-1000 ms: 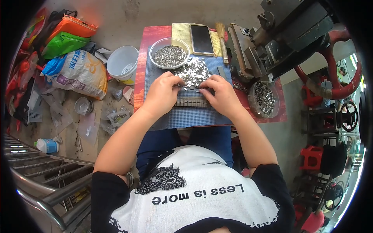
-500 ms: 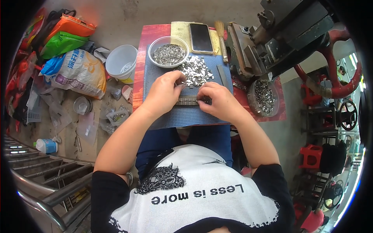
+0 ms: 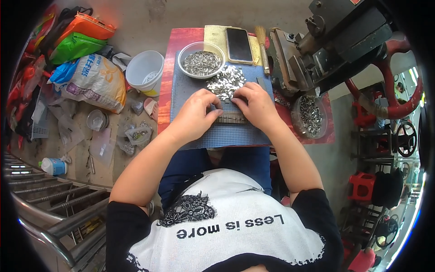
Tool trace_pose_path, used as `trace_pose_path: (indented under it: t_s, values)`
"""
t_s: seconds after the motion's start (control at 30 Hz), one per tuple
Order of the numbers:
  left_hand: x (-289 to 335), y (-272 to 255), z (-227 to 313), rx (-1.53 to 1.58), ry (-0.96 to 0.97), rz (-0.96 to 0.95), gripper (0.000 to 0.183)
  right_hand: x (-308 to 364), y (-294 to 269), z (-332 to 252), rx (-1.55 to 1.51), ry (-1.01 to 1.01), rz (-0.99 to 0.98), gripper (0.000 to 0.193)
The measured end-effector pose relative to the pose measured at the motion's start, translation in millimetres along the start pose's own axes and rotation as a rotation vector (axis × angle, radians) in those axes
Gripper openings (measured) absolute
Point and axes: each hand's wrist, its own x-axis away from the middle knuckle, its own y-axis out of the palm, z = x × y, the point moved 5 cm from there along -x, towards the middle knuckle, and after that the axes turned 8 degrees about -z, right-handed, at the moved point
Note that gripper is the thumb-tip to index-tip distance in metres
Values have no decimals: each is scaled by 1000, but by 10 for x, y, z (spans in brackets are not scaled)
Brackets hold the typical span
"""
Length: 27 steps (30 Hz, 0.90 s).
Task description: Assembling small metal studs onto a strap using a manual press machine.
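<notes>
A slotted metal bar (image 3: 231, 118) lies across the blue ribbed mat (image 3: 217, 137) in front of me. My left hand (image 3: 198, 113) is at the bar's left end, with thumb and fingers curled together; anything between their tips is too small to make out. My right hand (image 3: 257, 107) is just beyond the bar's right part. Its thumb and forefinger come together at the near edge of a heap of small shiny metal pieces (image 3: 226, 80), and their tips hide whatever they pinch. Behind my left hand, a clear round tub (image 3: 201, 61) holds many thin metal pieces.
A phone (image 3: 239, 44) lies on a yellow cloth (image 3: 215, 34) at the back, beside a brush (image 3: 262, 47). On the right stand a dark machine press (image 3: 335, 50) and another tub of metal parts (image 3: 310, 117). A white bucket (image 3: 145, 70) and stuffed sacks (image 3: 93, 84) are at the left.
My right hand has moved away from the bar's right end to the near edge of the metal heap. My left hand has shifted slightly right and nearer. The view has shifted a little.
</notes>
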Motion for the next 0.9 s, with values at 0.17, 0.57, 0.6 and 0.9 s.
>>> trace_pose_path:
  t_s: [0.17, 0.57, 0.6, 0.9]
  values:
    - [42, 23, 11, -213, 178, 33, 14, 5, 46, -38, 42, -57, -29, 12]
    - [-159, -14, 21, -134, 59, 117, 11, 59, -20, -54, 71, -47, -55, 13]
    - [-183, 15, 51, -214, 106, 141, 10, 75, -22, -38, 43, -23, -79, 14]
    - [-259, 128, 79, -442, 168, 220, 14, 47, -193, -56, -52, -23, -85, 13]
